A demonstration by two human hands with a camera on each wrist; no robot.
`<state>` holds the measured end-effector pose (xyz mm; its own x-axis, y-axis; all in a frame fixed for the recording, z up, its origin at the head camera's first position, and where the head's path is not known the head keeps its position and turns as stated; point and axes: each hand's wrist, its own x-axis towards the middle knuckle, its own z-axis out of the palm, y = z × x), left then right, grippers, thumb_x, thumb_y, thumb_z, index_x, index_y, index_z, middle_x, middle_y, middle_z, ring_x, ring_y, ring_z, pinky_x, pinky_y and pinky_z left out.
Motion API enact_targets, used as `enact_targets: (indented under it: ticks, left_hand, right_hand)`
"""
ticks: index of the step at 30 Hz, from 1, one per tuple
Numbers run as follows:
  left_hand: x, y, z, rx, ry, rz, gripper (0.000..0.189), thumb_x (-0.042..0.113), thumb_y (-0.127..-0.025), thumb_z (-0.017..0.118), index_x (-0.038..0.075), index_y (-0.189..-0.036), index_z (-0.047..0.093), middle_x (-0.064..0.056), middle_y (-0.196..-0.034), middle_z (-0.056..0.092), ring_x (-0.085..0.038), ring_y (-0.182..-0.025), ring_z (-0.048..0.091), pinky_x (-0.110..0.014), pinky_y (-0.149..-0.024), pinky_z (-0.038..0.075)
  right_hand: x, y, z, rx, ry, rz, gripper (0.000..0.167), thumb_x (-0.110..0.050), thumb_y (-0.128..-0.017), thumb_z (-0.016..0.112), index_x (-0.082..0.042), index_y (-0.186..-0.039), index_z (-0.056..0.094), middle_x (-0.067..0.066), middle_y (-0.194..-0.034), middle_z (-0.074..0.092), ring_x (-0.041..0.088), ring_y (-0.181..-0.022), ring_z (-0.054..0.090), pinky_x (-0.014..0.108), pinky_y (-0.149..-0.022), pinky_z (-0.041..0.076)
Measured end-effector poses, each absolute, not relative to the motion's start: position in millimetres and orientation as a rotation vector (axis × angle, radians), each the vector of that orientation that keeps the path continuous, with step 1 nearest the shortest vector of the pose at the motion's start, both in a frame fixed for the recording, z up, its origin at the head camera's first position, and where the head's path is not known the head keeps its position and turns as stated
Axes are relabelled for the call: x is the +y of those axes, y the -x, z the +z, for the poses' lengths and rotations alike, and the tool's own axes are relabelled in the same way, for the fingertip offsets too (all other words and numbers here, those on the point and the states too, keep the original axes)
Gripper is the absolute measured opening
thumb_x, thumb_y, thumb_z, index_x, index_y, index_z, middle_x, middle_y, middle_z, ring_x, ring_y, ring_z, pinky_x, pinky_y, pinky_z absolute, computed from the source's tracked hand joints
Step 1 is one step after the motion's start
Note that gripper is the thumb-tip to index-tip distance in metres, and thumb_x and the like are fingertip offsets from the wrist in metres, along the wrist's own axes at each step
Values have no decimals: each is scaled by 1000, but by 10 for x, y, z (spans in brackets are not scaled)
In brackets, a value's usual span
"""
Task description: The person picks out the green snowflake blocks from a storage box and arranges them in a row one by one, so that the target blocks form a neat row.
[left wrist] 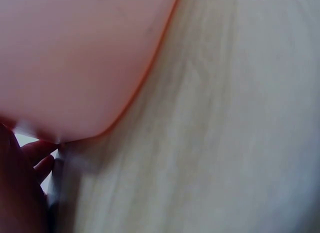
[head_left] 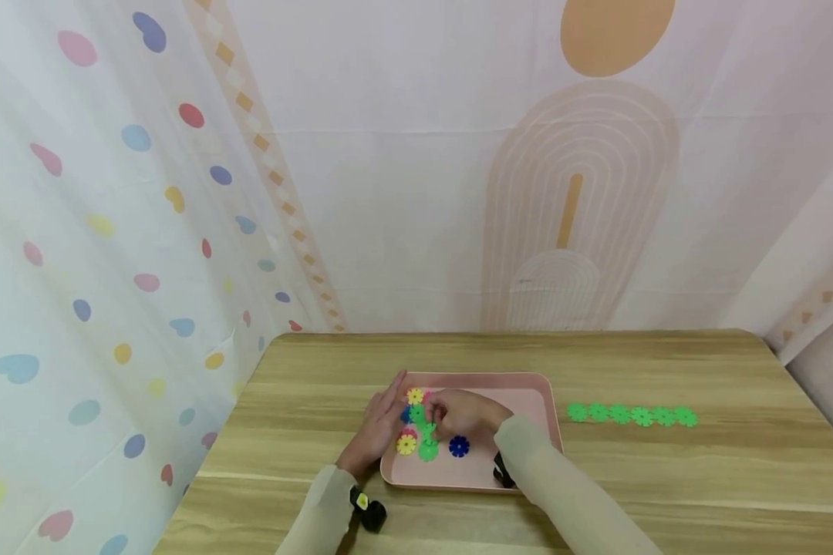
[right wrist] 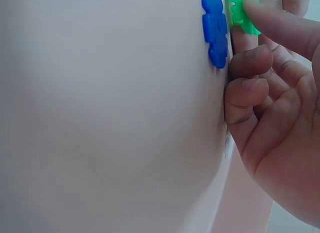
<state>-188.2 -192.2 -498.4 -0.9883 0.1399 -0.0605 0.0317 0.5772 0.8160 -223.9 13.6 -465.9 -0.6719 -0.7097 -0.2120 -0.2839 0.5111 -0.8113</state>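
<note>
The left forearm [head_left: 319, 505] reaches forward, the left hand [head_left: 378, 422] extending nearly straight fingers [head_left: 390, 395]. The right forearm [head_left: 565, 482] angles inward; the right hand [head_left: 460, 412] points leftward, thumb [right wrist: 287, 32] pinching against a finger, two others curled.

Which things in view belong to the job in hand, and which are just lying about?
In the job:
- right hand, pinching a green piece
- left hand, at the tray's left side
- pink tray
- probably the row of six green pieces, matching in colour

Seemingly just lying about:
- dark blue piece, in the tray
- two yellow pieces, in the tray
</note>
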Motion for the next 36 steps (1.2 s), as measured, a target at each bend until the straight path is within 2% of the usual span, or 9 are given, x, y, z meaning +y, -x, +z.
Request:
enact_targets:
  ticks: [4, 8, 15, 20, 25, 30, 36]
  left_hand:
    - [-1926, 1887, -4991, 2680, -144, 1392, 55, 41, -107, 33, 33, -160, 17, -5, -164, 22, -38, -148, 8, -74, -111, 5]
    - [-1925, 1884, -4992, 2669, -137, 1394, 55, 40, -107, 32, 33, -160, 16, -3, -165, 19, -40, -150, 2, -74, -111, 2]
    - [-1918, 1889, -4992, 2700, -167, 1379, 55, 37, -108, 34, 30, -160, 17, -9, -160, 28, -36, -142, 21, -72, -112, 12]
    - [-1915, 1895, -4993, 2702, -148, 1361, 56, 39, -107, 33, 32, -160, 16, -6, -162, 25, -36, -145, 18, -71, -112, 11]
    - [-1915, 1902, -4989, 2714, -157, 1352, 56, 39, -107, 34, 31, -160, 17, -8, -161, 27, -36, -144, 20, -70, -113, 12]
    - [-1924, 1910, -4978, 2723, -177, 1360, 56, 37, -107, 35, 29, -160, 17, -10, -161, 28, -36, -143, 21, -71, -112, 11]
    - [-1912, 1906, -4995, 2712, -176, 1370, 57, 38, -107, 36, 30, -160, 17, -10, -160, 28, -35, -141, 23, -71, -112, 13]
  right_hand:
    - [159, 2237, -4647, 2222, 820, -1067, 12, 2, -88, 68, -7, -93, 61, -2, -76, 51, 13, -70, 48, 26, -68, 40]
    - [190, 2225, -4618, 2222, 846, -1074, 11, 4, -88, 66, -5, -94, 62, -2, -75, 53, 12, -68, 49, 24, -66, 42]
    - [250, 2206, -4554, 2227, 821, -1132, 13, 8, -87, 64, -4, -93, 64, 1, -78, 57, 14, -71, 51, 27, -66, 45]
    - [293, 2222, -4502, 2228, 823, -1152, 11, 6, -87, 64, -2, -95, 65, 2, -84, 60, 16, -76, 53, 28, -71, 47]
    - [363, 2232, -4400, 2248, 837, -1164, 8, -1, -91, 64, -2, -98, 66, -1, -88, 63, 16, -82, 56, 29, -75, 48]
    - [448, 2246, -4303, 2261, 849, -1232, 8, 1, -92, 62, -3, -97, 67, 0, -86, 66, 15, -80, 59, 28, -74, 49]
    - [603, 2260, -4225, 2294, 816, -1303, 6, -2, -92, 63, -5, -97, 67, -1, -84, 63, 14, -78, 56, 26, -72, 48]
